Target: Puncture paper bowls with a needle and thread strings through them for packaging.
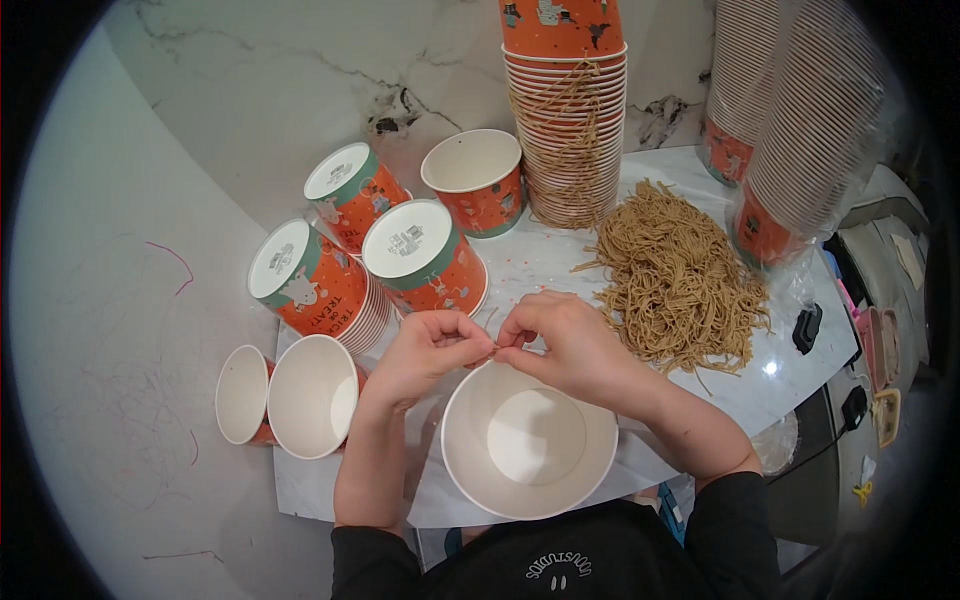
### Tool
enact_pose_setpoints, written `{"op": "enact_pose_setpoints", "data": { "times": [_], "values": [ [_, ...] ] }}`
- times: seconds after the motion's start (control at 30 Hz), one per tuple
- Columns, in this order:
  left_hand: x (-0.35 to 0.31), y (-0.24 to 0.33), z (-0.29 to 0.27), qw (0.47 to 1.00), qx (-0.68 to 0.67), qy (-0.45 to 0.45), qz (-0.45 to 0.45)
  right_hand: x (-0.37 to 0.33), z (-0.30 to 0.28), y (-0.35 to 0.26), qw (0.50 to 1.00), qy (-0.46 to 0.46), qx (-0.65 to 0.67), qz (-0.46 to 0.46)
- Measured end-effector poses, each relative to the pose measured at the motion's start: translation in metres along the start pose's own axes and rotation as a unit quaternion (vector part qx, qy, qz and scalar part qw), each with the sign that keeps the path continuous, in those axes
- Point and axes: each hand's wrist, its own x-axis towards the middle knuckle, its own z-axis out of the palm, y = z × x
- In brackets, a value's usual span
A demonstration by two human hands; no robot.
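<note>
A large paper bucket (462, 440), white inside, stands mouth up in front of my body. Both hands meet at its far rim, thumbs and forefingers pinched. My left hand (437, 345) is closed at the rim, and my right hand (560, 340) pinches right beside it. Between them pokes up a thin tan cord end (491, 318); the rest of that cord is hidden by my fingers. To the right of my right hand lies a big tangled heap of tan cords (690, 280).
Orange and green paper buckets (425, 258) stand upside down at the left. Another upright bucket (505, 203) is behind them; two more (312, 397) lie tilted nearer. A tall bucket stack (565, 130) hung with cords rises at the back. Plastic-wrapped stacks (815, 130) stand at the right.
</note>
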Motion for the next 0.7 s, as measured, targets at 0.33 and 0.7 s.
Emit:
{"op": "enact_pose_setpoints", "data": {
  "times": [0.33,0.7],
  "values": [
    [0.002,-0.007,-0.010,0.999,0.029,0.027,0.019,0.000,-0.006,0.005,0.999,-0.035,0.029,-0.016],
    [-0.005,0.011,-0.004,0.999,0.009,0.043,0.001,0.003,0.002,0.017,0.992,-0.061,0.101,0.039]
  ]
}}
